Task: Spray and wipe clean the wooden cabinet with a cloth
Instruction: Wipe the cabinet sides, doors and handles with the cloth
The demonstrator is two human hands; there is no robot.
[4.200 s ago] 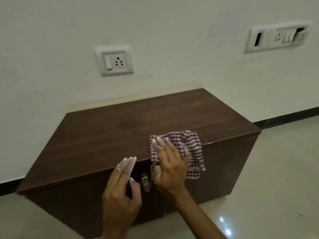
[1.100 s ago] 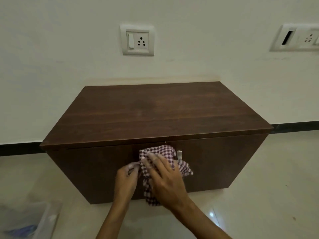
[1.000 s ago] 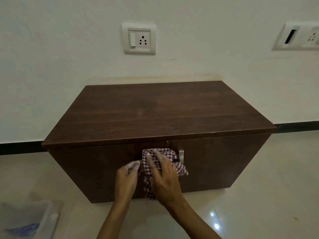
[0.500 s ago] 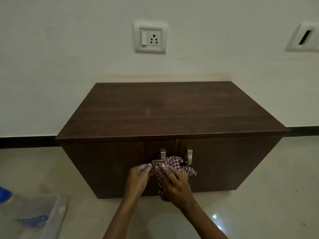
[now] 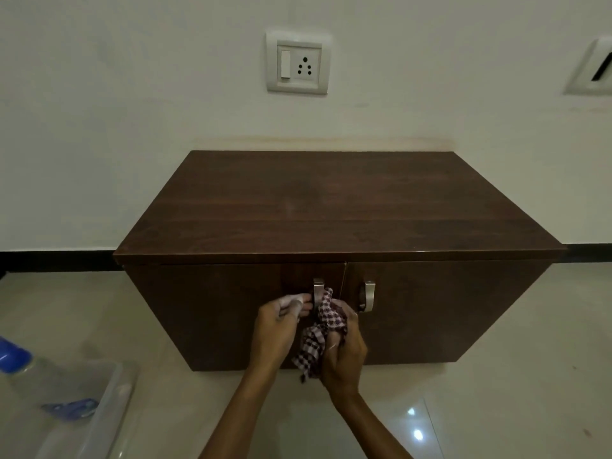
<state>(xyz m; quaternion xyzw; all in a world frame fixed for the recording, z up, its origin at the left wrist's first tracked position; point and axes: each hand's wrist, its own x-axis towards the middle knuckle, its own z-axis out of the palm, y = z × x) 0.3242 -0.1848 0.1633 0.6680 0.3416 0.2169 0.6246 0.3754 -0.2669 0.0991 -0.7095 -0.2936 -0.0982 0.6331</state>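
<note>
A low dark wooden cabinet (image 5: 331, 210) stands against the wall, with two front doors and two metal handles. My right hand (image 5: 344, 352) grips a bunched maroon-and-white checked cloth (image 5: 319, 329) and holds it against the left door handle (image 5: 318, 291). My left hand (image 5: 281, 323) is just left of that handle, fingers curled, fingertips touching it at the cloth. The right door handle (image 5: 368, 296) is bare. Both doors look closed.
A clear plastic container (image 5: 76, 412) sits on the tiled floor at the lower left, with a blue-capped bottle (image 5: 13, 356) at its edge. A socket plate (image 5: 298, 62) is on the wall above the cabinet. Glossy floor (image 5: 496, 392) lies to the right.
The cloth went from the cabinet's top front edge down to the door front and now bunches around the left handle. My view has dropped lower and shifted, showing the container at left.
</note>
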